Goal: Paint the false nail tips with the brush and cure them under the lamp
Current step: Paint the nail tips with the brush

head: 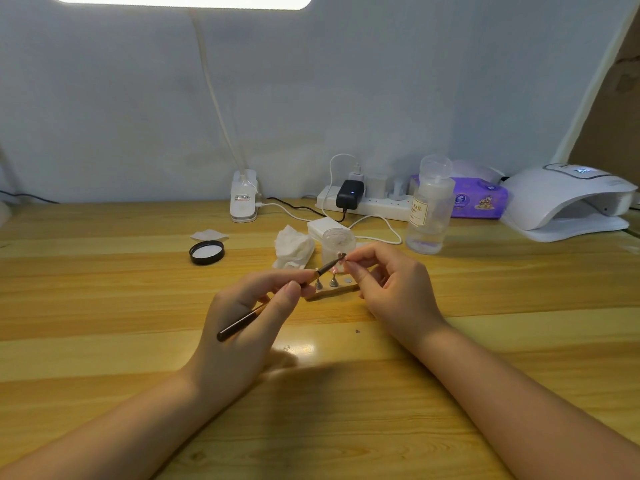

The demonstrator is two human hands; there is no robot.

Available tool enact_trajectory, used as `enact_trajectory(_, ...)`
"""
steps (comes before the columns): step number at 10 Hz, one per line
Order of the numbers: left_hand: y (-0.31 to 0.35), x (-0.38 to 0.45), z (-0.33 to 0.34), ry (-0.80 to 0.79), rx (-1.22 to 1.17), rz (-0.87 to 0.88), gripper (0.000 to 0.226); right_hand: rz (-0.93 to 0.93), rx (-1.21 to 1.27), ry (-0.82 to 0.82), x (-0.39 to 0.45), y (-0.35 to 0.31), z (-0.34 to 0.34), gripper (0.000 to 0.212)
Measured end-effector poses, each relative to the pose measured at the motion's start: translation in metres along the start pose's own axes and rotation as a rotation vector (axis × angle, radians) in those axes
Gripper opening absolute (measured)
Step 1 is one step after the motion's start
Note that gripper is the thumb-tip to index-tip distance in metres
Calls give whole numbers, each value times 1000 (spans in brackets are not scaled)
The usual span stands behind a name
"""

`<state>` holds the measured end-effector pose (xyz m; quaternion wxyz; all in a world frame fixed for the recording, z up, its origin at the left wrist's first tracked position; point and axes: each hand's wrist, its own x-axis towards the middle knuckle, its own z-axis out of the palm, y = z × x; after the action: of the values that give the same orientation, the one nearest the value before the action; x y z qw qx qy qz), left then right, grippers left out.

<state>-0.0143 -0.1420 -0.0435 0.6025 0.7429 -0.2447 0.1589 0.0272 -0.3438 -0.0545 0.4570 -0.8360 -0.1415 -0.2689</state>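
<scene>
My left hand (249, 317) grips a thin dark brush (242, 322) between thumb and fingers, its tip pointing up and right. The brush tip meets a small false nail tip (343, 257) that my right hand (391, 289) pinches between thumb and forefinger. Below the two hands a holder strip (334, 289) lies on the desk with two small metal stands (333, 281) on it. The white curing lamp (568, 199) sits at the far right back of the desk, its display lit.
A black jar lid (207, 252), a crumpled tissue (292, 249), a clear round jar (337, 244) and a clear pump bottle (429, 209) stand behind the hands. A power strip (367, 202), a purple wipes pack (478, 200) and a clip lamp base (244, 197) line the wall.
</scene>
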Motion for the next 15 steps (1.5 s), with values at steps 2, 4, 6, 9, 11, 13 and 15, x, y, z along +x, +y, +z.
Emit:
enact_trajectory(2,-5,-1,-3,-10,42,-39,32,-8,-1,0,0,-1,0,13)
enact_trajectory(4,-3,3,0,28,-7,-17,23,-5,2,14,0,-1,1,7)
enact_trajectory(6,-5,3,-1,-3,-61,-23,26,-11,7,15,0,-1,1,5)
enact_trajectory(9,-8,6,-5,-64,-44,-59,31,-4,7,24,1,-1,0,7)
enact_trajectory(11,-7,1,-3,21,-81,-10,28,-1,4,8,1,-2,0,6)
enact_trajectory(13,-7,4,-1,24,-43,13,36,-8,-8,10,0,-2,0,9)
enact_trajectory(15,-4,2,-2,16,-47,0,34,-8,-18,19,1,-1,1,7)
